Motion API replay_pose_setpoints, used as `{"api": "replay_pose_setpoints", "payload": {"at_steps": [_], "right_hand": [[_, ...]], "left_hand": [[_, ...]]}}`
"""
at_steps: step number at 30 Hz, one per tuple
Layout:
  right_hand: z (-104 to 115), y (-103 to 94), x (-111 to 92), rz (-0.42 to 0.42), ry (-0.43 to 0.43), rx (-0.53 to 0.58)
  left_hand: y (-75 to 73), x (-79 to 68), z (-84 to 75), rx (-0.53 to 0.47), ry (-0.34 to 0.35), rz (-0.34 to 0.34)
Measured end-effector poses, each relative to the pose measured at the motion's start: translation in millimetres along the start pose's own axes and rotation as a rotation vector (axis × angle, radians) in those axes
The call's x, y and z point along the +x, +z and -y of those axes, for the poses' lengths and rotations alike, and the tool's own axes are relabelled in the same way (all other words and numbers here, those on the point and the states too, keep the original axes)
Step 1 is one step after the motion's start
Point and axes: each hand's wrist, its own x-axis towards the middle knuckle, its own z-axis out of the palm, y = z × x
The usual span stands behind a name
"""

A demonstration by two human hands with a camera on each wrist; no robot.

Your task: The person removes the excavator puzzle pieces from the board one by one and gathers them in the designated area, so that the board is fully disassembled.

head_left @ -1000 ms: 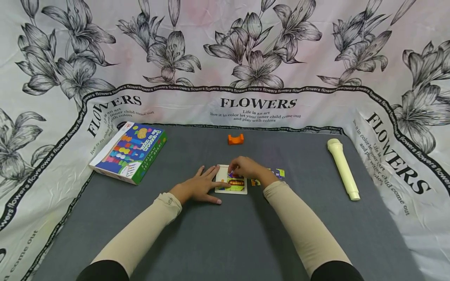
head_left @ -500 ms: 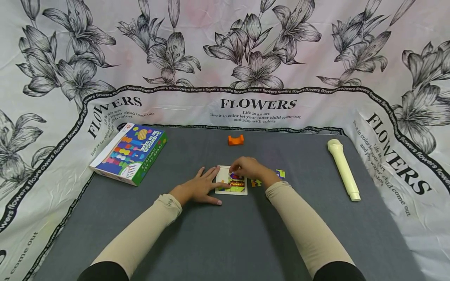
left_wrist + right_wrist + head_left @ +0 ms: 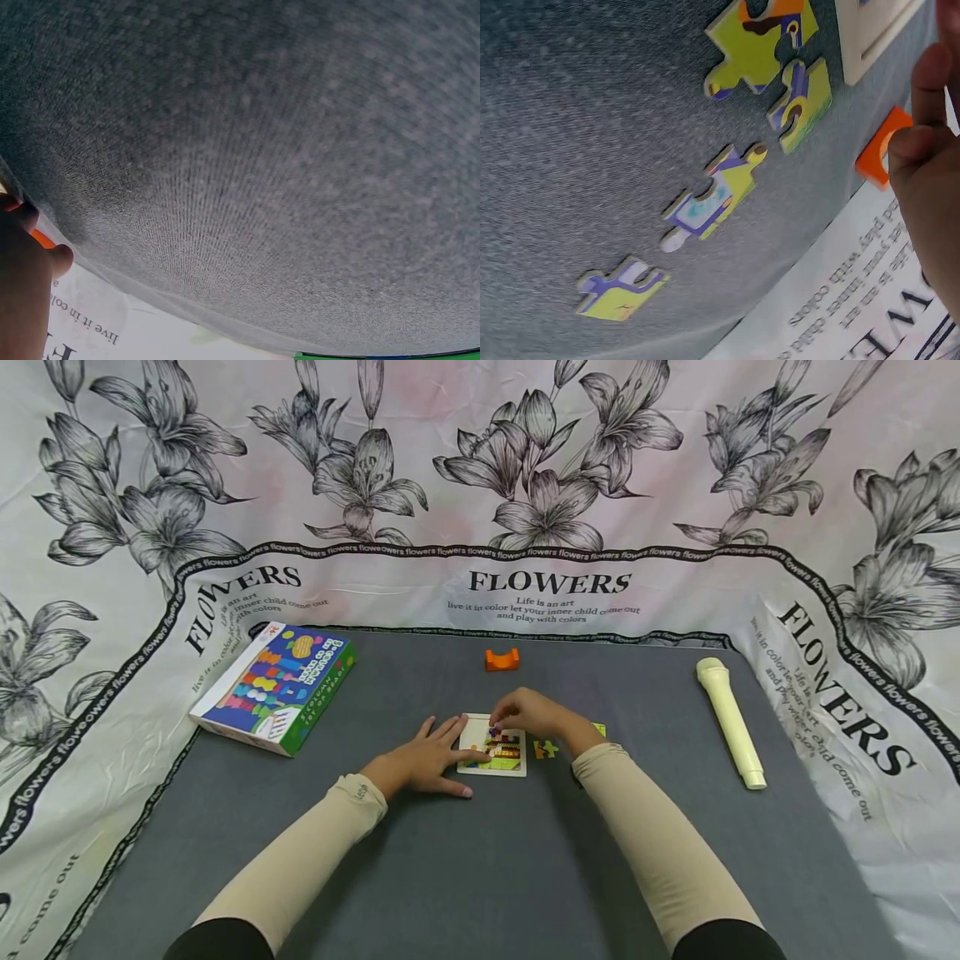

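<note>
In the head view a pale jigsaw tray (image 3: 472, 724), partly filled with colourful pieces, lies flat on the table. My left hand (image 3: 427, 762) rests at its left side with fingers spread, the index finger reaching over the tray's lower part. Above the tray's top middle, my right hand (image 3: 534, 712) has its fingertips together on a small purplish puzzle piece (image 3: 494, 732), mostly hidden by the fingers. Loose puzzle pieces (image 3: 545, 749) lie to the right, partly under the right forearm. The right wrist view shows several of them, including a yellow-green piece (image 3: 750, 56) near the tray's corner.
An orange notched block (image 3: 502, 660) sits behind the tray. At the left lies a blue and green toy box (image 3: 277, 685); a cream-coloured tube with a wider end (image 3: 731, 722) lies at the right. A flower-printed cloth (image 3: 551, 602) borders the grey tabletop (image 3: 480, 868).
My right hand has shifted slightly to the right, its wrist turning, and more of the loose pieces beside the tray show. The left hand stays where it was.
</note>
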Motion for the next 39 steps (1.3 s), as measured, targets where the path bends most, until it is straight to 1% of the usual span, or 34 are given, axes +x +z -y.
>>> {"api": "replay_pose_setpoints", "payload": {"at_steps": [2,5,11,14,17,21,23,28,33,39], "right_hand": [[-1,-4.0,-4,-0.015,-0.007,0.070],[-2,-12.1,-13,-0.045,0.016,0.095],[-20,-32.0,-40,-0.086,0.117,0.059],[-28,-37.1,-53,-0.098,0.159,0.027],[-33,-36.0,-61,-0.102,0.195,0.020],[-37,-29.2,-65,-0.093,0.224,0.026],[-38,-25.1,-66,-0.088,0.235,0.023],[-43,-18.7,-70,-0.093,0.261,-0.022],[-47,-18.7,-77,-0.109,0.297,-0.047],[-49,-20.8,-87,-0.126,0.294,-0.053]], "left_hand": [[0.3,-1.3,0.4,-0.005,-0.010,0.004],[-0.1,-5.7,3.3,-0.005,-0.020,-0.007],[-1.8,-12.5,13.9,-0.008,-0.019,-0.045],[-3.6,-16.4,18.1,-0.012,-0.027,-0.052],[-4.2,-19.7,20.6,-0.010,-0.039,-0.053],[-3.4,-20.6,19.7,-0.021,-0.025,-0.059],[-2.6,-19.2,17.4,-0.032,-0.010,-0.061],[-2.3,-13.7,10.0,-0.052,0.002,-0.057],[-2.1,-8.9,4.4,-0.066,0.016,-0.054],[0.7,-0.7,0.1,-0.063,0.024,-0.040]]}}
